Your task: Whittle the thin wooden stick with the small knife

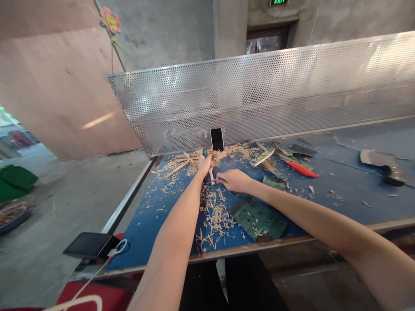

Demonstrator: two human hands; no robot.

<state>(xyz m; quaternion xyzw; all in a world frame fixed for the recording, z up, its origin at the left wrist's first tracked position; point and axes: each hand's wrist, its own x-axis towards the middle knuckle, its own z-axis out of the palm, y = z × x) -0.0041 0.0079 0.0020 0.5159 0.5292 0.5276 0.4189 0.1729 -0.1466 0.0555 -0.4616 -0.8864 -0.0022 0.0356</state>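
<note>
My left hand (205, 165) is closed round a tool whose teal handle end (205, 152) sticks up past the fingers. A pale, narrow piece (211, 174) slants down from that hand toward the fingertips of my right hand (234, 179). The right fingers are pressed together at its lower end, around something small that I cannot make out. Curled wood shavings (215, 211) lie on the blue tabletop (145, 224) below both hands. Just beyond the left hand, a black-screened phone (217, 139) leans upright against a perforated metal panel (259, 86).
Wood strips (180, 166) lie left of the phone. To the right are a red-handled tool (302, 169), a yellow-and-white piece (262, 157), green sheets (259, 219) and a curved grey piece (381, 163). A black device (89, 245) with a white cable sits at the near left corner.
</note>
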